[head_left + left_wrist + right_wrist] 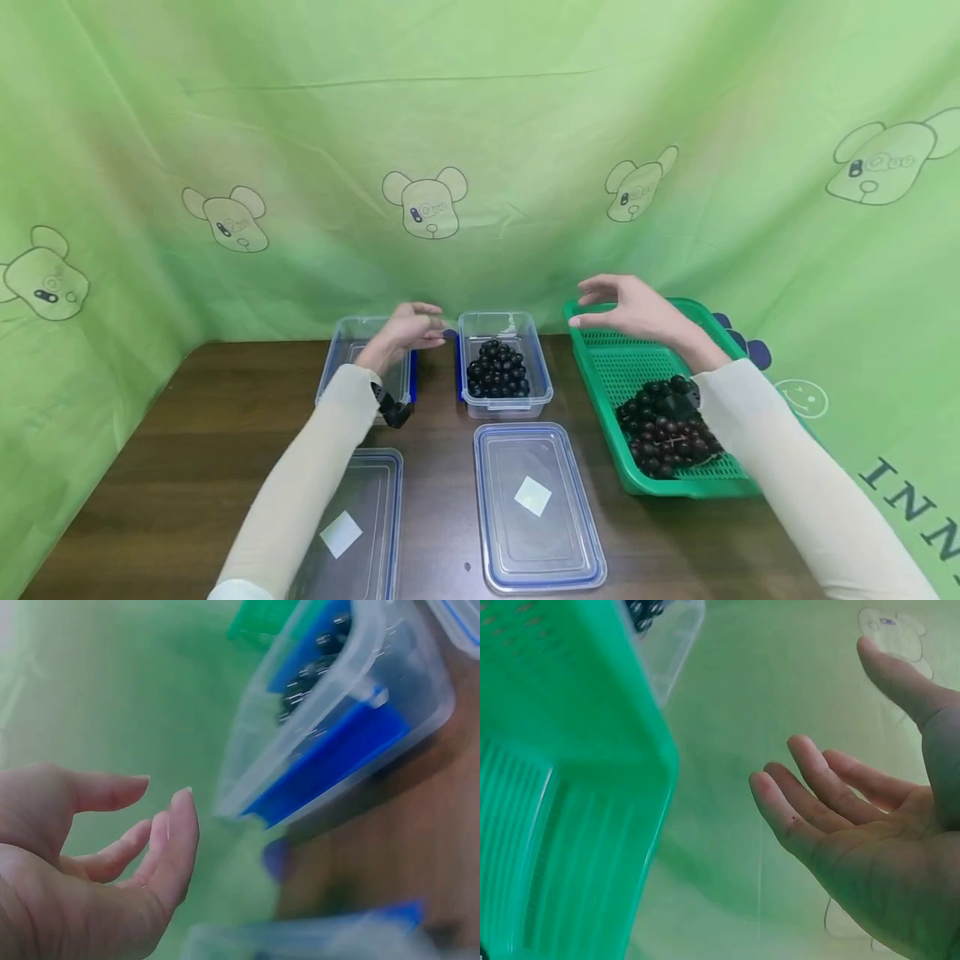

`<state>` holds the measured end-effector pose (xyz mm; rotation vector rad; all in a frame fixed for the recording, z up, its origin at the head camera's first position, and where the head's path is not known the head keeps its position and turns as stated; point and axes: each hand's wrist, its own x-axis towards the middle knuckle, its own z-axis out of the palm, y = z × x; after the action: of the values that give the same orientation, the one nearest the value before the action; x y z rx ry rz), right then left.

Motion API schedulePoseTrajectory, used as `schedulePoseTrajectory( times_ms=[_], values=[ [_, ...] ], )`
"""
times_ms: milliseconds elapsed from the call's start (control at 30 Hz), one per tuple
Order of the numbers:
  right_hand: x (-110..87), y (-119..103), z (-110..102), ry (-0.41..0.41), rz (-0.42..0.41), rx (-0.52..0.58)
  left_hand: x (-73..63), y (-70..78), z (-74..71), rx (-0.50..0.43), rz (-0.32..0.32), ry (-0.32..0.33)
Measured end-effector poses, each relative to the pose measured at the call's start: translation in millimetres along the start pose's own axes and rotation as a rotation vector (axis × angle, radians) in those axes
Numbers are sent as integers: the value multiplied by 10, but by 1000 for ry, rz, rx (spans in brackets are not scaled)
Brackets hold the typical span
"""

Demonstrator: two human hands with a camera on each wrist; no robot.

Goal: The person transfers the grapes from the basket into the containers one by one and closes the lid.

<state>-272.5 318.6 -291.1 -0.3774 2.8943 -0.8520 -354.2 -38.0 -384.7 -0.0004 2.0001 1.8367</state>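
My left hand hovers over the right side of the left clear plastic box, fingers loosely bent and holding nothing. To its right, a second clear box contains a heap of dark grapes. In the left wrist view, that box with its blue side clip lies apart from the fingertips. My right hand is above the far end of a green basket, thumb and fingers spread with nothing between them. More dark grapes lie in the basket's near part, partly hidden by the sleeve.
Two clear lids with blue seals lie on the brown table: a left lid, partly covered by the left sleeve, and a right lid. Each bears a pale square label. A green curtain hangs close behind the boxes.
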Motion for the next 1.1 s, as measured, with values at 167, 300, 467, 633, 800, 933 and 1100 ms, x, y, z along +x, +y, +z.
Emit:
schedulePoseTrajectory(
  times_ms=[167, 300, 467, 633, 800, 933, 1100],
  values=[
    [-155, 140, -96, -21, -8, -62, -197, 185, -353, 97, 51, 25],
    [-259, 299, -149, -39, -14, -132, -335, 266, -656, 182, 76, 73],
    [-387, 543, -172, -63, -10, -218, -471, 265, -1032, 281, 70, 129],
    [-506, 817, -174, -85, -18, -267, -581, 167, -1300, 389, 63, 138],
    [-590, 1046, -154, -133, -28, -312, -685, 7, -1458, 617, 86, 122],
    [-614, 1189, -120, -194, -39, -333, -762, -99, -1552, 759, 109, 132],
    [-598, 1328, -52, -270, -18, -332, -793, -230, -1635, 624, 38, 58]
  ],
)
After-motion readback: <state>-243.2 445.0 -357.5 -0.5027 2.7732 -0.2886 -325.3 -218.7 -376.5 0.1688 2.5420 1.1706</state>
